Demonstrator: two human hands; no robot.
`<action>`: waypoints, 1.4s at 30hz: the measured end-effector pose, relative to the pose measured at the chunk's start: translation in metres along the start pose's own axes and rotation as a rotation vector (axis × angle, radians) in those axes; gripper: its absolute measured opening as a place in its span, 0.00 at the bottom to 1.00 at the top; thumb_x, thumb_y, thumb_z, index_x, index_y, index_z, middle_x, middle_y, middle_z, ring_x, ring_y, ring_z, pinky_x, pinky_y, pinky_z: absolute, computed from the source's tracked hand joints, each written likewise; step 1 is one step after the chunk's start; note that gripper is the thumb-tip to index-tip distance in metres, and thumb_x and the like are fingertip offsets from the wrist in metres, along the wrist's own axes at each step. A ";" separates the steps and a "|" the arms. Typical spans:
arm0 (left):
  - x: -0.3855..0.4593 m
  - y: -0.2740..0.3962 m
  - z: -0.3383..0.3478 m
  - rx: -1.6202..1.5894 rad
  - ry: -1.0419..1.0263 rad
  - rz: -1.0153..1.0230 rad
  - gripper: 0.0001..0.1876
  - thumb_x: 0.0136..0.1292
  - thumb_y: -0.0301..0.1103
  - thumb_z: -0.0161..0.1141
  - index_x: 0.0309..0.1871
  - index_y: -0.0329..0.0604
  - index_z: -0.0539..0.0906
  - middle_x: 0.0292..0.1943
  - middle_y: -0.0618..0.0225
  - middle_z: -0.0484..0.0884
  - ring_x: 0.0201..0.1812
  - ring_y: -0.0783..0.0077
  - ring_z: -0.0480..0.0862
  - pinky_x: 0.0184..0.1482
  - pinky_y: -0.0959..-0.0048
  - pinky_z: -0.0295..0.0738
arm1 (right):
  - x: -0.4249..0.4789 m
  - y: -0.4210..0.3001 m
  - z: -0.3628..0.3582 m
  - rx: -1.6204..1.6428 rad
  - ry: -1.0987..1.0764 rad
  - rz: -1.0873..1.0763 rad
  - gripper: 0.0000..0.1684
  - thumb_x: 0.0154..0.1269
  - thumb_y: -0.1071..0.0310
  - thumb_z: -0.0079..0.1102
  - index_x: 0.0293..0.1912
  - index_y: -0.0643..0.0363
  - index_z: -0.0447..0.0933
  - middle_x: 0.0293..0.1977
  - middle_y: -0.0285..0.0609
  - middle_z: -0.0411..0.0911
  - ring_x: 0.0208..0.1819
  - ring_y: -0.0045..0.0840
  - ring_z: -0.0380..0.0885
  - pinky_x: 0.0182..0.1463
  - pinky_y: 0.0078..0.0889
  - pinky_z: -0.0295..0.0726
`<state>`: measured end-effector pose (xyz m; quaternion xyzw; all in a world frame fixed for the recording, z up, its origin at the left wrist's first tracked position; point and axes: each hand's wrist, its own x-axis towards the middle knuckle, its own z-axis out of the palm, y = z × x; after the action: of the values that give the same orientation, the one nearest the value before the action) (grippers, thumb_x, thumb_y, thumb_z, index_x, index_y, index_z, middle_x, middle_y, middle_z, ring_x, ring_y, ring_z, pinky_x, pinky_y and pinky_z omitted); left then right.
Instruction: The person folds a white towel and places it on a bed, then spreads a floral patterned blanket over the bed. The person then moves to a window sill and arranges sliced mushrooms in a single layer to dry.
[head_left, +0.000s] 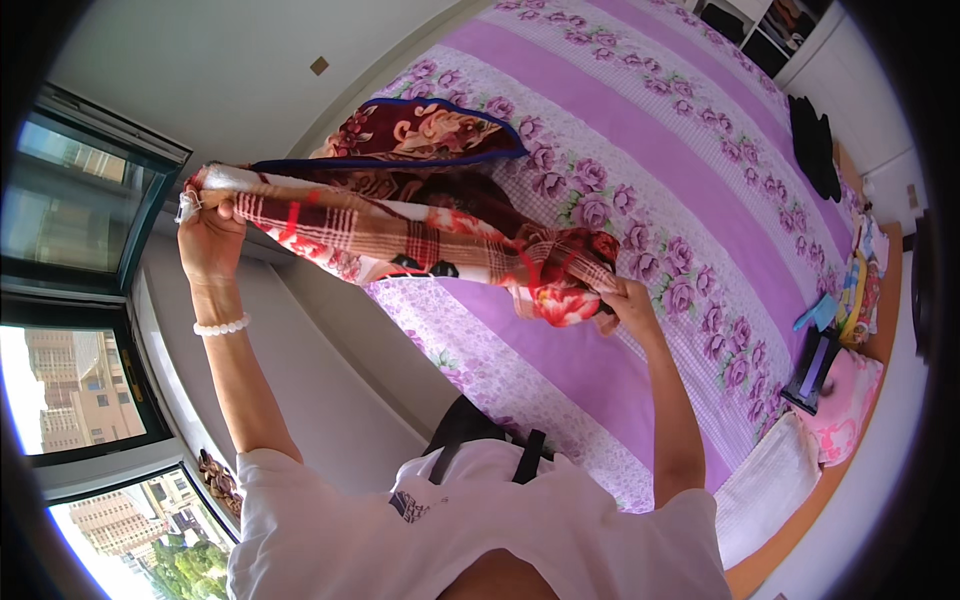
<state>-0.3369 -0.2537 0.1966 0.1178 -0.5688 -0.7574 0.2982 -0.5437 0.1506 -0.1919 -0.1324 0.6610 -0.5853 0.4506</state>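
Both arms are stretched forward, holding up a plush blanket (480, 251) with plaid and red flower patterns. Its near edge hangs in a band between the hands, over the bed. My left hand (211, 225), with a white bead bracelet (222, 325) on the wrist, grips one corner beside a small white tag (187, 206). On the other side, my right hand (631, 304) pinches a bunched part of the blanket. Beyond this band, a maroon floral part with a blue border (450, 133) lies on the purple flowered bedsheet (600, 112).
Open windows (82, 202) stand at the left, close to my left arm. Toward the bed's right end lie a white pillow (772, 480), a pink pillow (847, 409), a black stand-like object (814, 371), a light-blue brush (817, 313) and black cloth (814, 150).
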 end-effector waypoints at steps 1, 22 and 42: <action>-0.005 0.011 -0.008 -0.001 -0.002 0.015 0.14 0.72 0.40 0.46 0.46 0.41 0.78 0.44 0.57 0.84 0.32 0.65 0.85 0.42 0.67 0.81 | -0.043 -0.029 -0.026 0.007 -0.096 0.188 0.15 0.56 0.73 0.59 0.44 0.68 0.78 0.28 0.45 0.81 0.31 0.25 0.79 0.37 0.33 0.77; -0.003 -0.088 0.156 0.094 -0.198 -0.244 0.18 0.74 0.42 0.40 0.46 0.38 0.77 0.32 0.61 0.84 0.26 0.70 0.80 0.34 0.70 0.78 | -0.680 0.083 -0.357 -0.098 1.491 -0.247 0.13 0.56 0.70 0.60 0.42 0.61 0.74 0.36 0.41 0.77 0.38 0.23 0.75 0.42 0.30 0.72; -0.156 0.035 0.275 -0.296 -0.225 -0.558 0.11 0.74 0.40 0.40 0.47 0.45 0.71 0.62 0.55 0.69 0.65 0.41 0.65 0.65 0.38 0.63 | -0.881 -0.076 -0.178 0.737 1.191 -0.413 0.10 0.69 0.67 0.48 0.44 0.58 0.75 0.33 0.41 0.78 0.37 0.32 0.78 0.45 0.39 0.79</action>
<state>-0.3440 0.0497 0.2935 0.1401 -0.4280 -0.8924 0.0289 -0.2119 0.8645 0.2484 0.2467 0.5156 -0.8156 -0.0899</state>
